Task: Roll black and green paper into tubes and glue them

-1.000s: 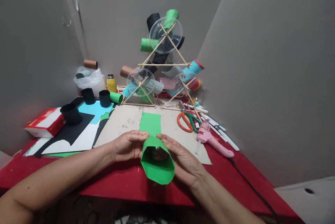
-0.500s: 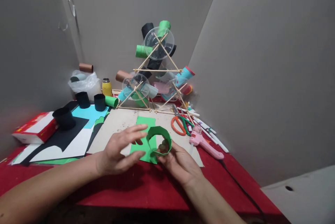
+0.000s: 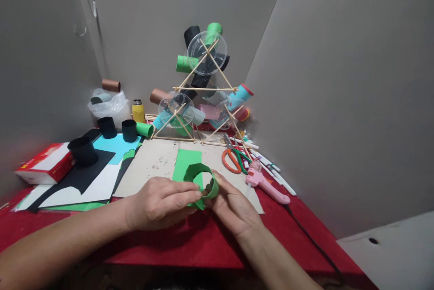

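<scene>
A green paper ring [image 3: 193, 171] is held up between my two hands over the front of the table, its opening turned toward me. My right hand [image 3: 233, 206] grips its right side, with fingertips inside the ring and the thumb at its lower edge. My left hand [image 3: 166, 202] pinches the lower left edge of the same ring, fingers closed together. Below and behind it, a flat green paper strip [image 3: 185, 159] lies on a grey cardboard sheet [image 3: 145, 168], partly covered by the ring and hands.
A pink glue gun [image 3: 267, 186] with a cord and orange-and-green-handled scissors [image 3: 233, 161] lie to the right. Behind stands a stick frame [image 3: 203, 90] with plastic discs and paper tubes. Black paper rings [image 3: 83, 150], paper sheets [image 3: 98, 186] and a red box [image 3: 47, 163] are at left.
My left hand has moved right from beside the ring and closed on its edge. The ring has tilted and its shape looks more squeezed. My right hand has kept its hold.
</scene>
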A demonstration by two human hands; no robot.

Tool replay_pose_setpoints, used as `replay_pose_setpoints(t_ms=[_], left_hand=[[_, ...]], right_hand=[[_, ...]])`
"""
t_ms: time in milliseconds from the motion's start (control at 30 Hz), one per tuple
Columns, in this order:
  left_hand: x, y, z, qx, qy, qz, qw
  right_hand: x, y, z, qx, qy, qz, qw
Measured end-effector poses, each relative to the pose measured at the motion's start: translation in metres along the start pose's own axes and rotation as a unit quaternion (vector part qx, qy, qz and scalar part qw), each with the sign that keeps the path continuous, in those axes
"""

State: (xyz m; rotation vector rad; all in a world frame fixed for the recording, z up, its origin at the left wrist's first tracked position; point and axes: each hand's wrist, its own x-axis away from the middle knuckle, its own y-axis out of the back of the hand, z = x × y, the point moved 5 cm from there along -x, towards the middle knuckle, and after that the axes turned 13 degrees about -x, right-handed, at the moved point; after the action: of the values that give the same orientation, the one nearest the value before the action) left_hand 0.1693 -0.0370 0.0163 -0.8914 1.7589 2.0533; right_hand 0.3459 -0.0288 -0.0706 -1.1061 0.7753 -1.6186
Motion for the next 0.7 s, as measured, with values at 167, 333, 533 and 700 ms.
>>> replay_pose_setpoints(t_ms=[167,333,533,700], left_hand=[[0.001,0.009,0.007,0.073,0.097,-0.056,0.991],[-0.001,0.01,0.025,0.194,0.267,-0.142,0.933],[-0.003,-0.013,0.041,0.447,0.424,-0.052,0.786],[-0.003,-0.032,0.03,0.588,0.448,0.061,0.671]], right_hand=[[-0.003,-0.001,0.016,0.001,0.065,-0.002,0.998],[-0.002,-0.007,0.036,0.024,0.148,0.011,0.989],[0.024,-0.027,0.064,0.094,0.38,0.044,0.919],[0.058,-0.038,0.062,0.29,0.568,0.065,0.768]])
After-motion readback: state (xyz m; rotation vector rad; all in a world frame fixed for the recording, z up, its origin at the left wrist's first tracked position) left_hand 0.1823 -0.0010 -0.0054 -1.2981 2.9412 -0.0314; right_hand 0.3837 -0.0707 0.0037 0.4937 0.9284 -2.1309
